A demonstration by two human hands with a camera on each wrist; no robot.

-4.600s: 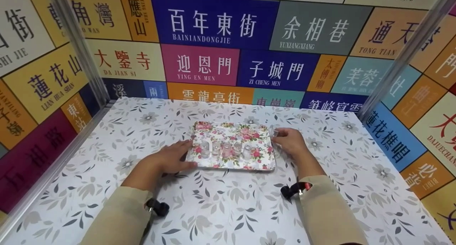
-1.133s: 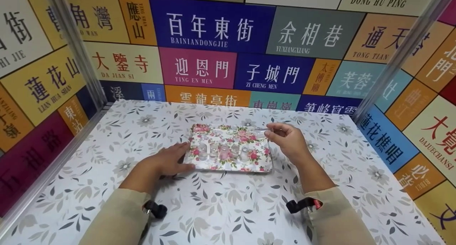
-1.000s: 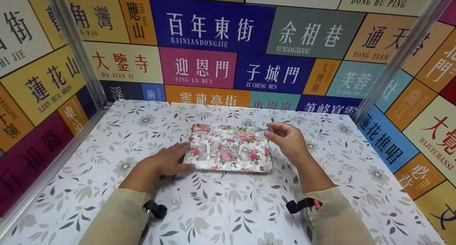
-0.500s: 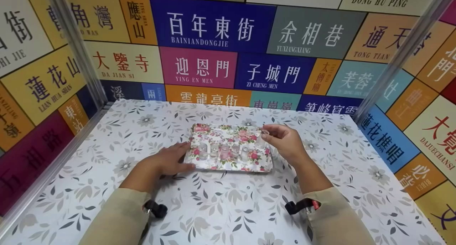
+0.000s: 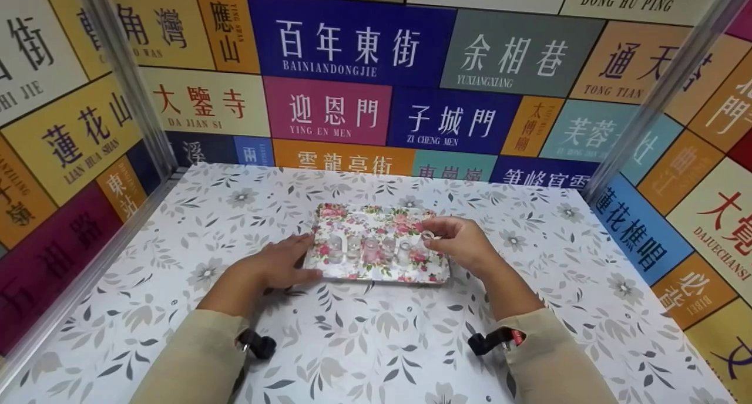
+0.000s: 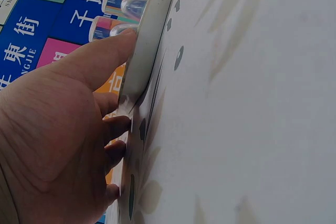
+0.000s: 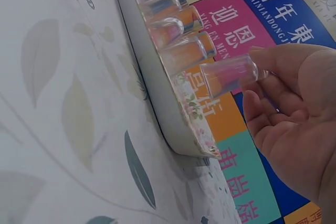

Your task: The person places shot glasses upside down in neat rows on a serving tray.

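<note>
A floral tray [image 5: 364, 272] lies on the table, with a row of several small clear glass bottles [image 5: 371, 251] standing on it. At the row's right end, my right hand [image 5: 467, 245] pinches one more small glass bottle [image 7: 229, 76] by its narrow top, between thumb and fingers. It is roughly upright, wide end down; whether it touches the tray I cannot tell. My left hand [image 5: 279, 263] rests at the tray's near left corner. In the left wrist view its thumb [image 6: 105, 56] touches the tray rim, and the other fingers lie loosely along the side.
A white tablecloth [image 5: 364, 345] with grey leaves and flowers covers the table. Behind it stands a wall [image 5: 352, 40] of coloured street-name panels. Clear upright strips [image 5: 652, 93] run along the corners. A small black device [image 5: 493, 340] sits at each sleeve cuff.
The right hand has moved from the tray's right edge leftward and nearer. The bottle it pinches has turned from lying sideways to roughly upright and come down beside the row. The left hand stays put.
</note>
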